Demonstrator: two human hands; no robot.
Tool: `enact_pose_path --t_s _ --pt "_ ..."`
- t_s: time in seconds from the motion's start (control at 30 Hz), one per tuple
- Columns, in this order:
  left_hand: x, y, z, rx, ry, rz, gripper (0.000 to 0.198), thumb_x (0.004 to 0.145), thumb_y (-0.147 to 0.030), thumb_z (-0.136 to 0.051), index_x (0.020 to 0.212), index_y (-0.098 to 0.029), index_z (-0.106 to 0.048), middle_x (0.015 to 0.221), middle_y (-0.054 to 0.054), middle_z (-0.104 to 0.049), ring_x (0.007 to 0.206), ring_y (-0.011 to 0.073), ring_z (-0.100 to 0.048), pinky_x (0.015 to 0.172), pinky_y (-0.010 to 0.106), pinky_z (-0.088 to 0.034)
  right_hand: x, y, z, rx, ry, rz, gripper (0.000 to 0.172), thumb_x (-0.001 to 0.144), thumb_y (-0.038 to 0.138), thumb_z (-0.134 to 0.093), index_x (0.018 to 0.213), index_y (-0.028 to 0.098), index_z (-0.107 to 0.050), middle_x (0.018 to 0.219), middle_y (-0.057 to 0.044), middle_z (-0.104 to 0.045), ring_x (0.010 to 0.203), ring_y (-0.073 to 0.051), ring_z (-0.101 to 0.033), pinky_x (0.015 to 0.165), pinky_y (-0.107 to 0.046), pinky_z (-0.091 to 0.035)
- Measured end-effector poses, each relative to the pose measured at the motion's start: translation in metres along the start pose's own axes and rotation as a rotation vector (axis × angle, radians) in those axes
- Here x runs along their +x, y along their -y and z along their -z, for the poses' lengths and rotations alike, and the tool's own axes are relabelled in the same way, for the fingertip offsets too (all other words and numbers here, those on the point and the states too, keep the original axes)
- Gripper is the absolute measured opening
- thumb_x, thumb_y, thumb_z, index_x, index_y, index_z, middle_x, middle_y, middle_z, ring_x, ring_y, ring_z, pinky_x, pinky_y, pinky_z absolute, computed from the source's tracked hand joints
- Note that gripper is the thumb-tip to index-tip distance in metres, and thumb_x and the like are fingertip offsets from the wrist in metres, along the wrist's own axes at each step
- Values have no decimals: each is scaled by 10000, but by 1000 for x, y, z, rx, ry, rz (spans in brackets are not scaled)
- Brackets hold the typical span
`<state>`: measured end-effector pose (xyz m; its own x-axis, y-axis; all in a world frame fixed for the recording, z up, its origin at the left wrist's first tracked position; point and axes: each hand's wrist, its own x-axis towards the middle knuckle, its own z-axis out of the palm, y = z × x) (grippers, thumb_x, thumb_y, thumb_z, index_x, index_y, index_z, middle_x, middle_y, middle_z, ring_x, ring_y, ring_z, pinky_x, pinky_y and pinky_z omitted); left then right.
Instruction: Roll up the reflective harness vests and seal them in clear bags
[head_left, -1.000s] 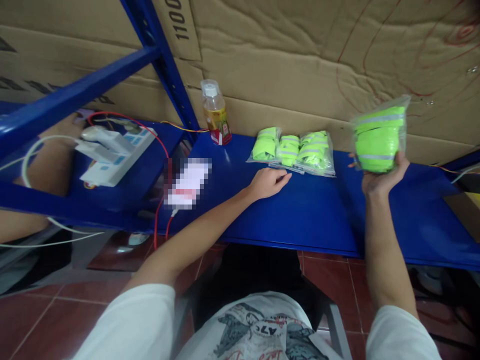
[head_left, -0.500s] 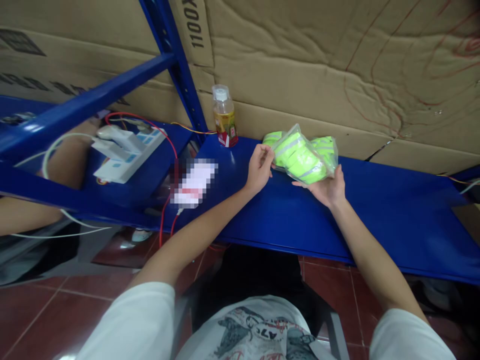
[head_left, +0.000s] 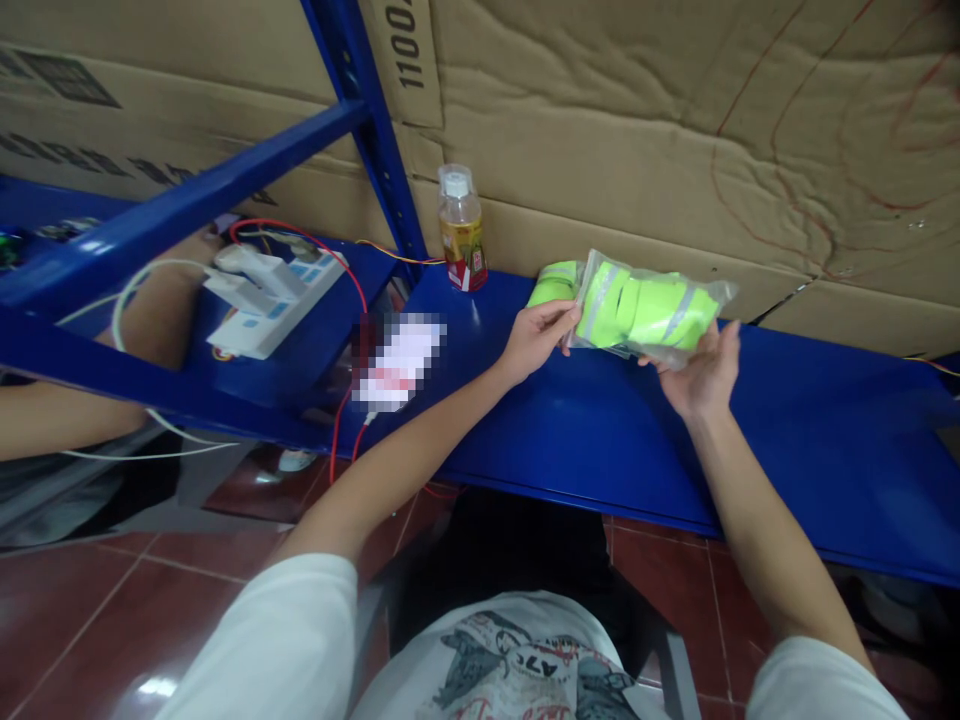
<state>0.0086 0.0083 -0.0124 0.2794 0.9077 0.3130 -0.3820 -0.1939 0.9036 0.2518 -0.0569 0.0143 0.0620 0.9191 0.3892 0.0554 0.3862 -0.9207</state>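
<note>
A clear plastic bag holds folded neon yellow-green fabric with silver reflective strips. At the bag's left end, my left hand pinches the edge between thumb and fingers. My right hand supports the lower right end from beneath, palm up, its fingers partly hidden under the plastic. Behind the bag, to the left, a second neon yellow-green bundle with a grey strip rests on the blue shelf; the bag partly covers it.
A drink bottle stands by the cardboard wall. Left of my arm lies a blurred-out phone on a red cable. Beyond the blue shelf frame are a white power strip and another person's arm.
The bag has shifted right and turned from slanting to nearly level, its fabric spread longer. Both hands have moved right with it, uncovering more of the bundle behind.
</note>
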Motion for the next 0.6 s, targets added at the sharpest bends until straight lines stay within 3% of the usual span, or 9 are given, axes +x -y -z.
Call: enact_pose_path --t_s 0.1,0.2,0.27,0.33,0.4,0.47,0.5,0.6 --pt "-3 7 -4 -92 -30 44 496 803 -549 -907 1099 -178 -762 852 9 -777 716 128 -734 660 291 -677 3 -2 6 -117 93 117 745 1009 858 -262 1679 535 -223 1706 -89 -448 1373 -342 -676 886 -511 -690" --pt "-4 18 -4 -84 -16 85 503 765 -521 -944 1037 -166 -714 878 21 -792 790 140 -773 765 310 -696 1 -8 -1 -276 124 228 907 977 776 -574 1697 562 -65 1758 -88 -367 1479 -364 -595 1031 -594 -647" --pt "-4 24 -4 -37 9 91 479 781 -511 -934 969 -159 -668 869 28 -785 801 147 -781 785 320 -692 -3 -10 -10 -382 52 303 967 909 634 -787 1686 503 -226 1779 -106 -323 1456 -391 -610 1023 -612 -653" --pt "-6 29 -4 44 21 49 429 835 -487 -894 915 -161 -627 857 37 -772 800 160 -780 764 322 -681 -9 -9 -19 -511 -44 375 741 899 535 -835 1555 390 -521 1754 -125 -362 1369 -398 -669 959 -589 -682" --pt "-9 29 -5 204 37 -75 336 902 -422 -835 885 -164 -621 873 49 -764 815 169 -772 765 322 -665 -14 -7 -27 -630 -83 421 429 934 476 -806 1318 308 -713 1576 -142 -571 1224 -363 -737 874 -542 -698" --pt "-13 27 -5 431 89 -257 220 961 -336 -762 878 -168 -646 886 52 -754 835 173 -754 802 333 -650 -20 -7 -33 -664 -45 414 274 963 419 -779 1200 286 -744 1223 -114 -749 1005 -295 -776 787 -484 -691" --pt "-15 25 -4 542 125 -349 163 984 -293 -723 891 -173 -662 901 53 -750 858 179 -746 830 344 -643 -22 -7 -35 -647 -11 397 256 971 398 -772 1196 283 -730 1064 -80 -769 903 -263 -772 748 -453 -681" --pt "-19 20 -1 777 227 -559 91 1025 -184 -607 987 -186 -689 1028 82 -748 997 211 -731 930 388 -624 -30 -12 -43 -567 33 340 294 959 372 -787 1204 273 -658 931 -26 -748 794 -216 -750 715 -402 -665"
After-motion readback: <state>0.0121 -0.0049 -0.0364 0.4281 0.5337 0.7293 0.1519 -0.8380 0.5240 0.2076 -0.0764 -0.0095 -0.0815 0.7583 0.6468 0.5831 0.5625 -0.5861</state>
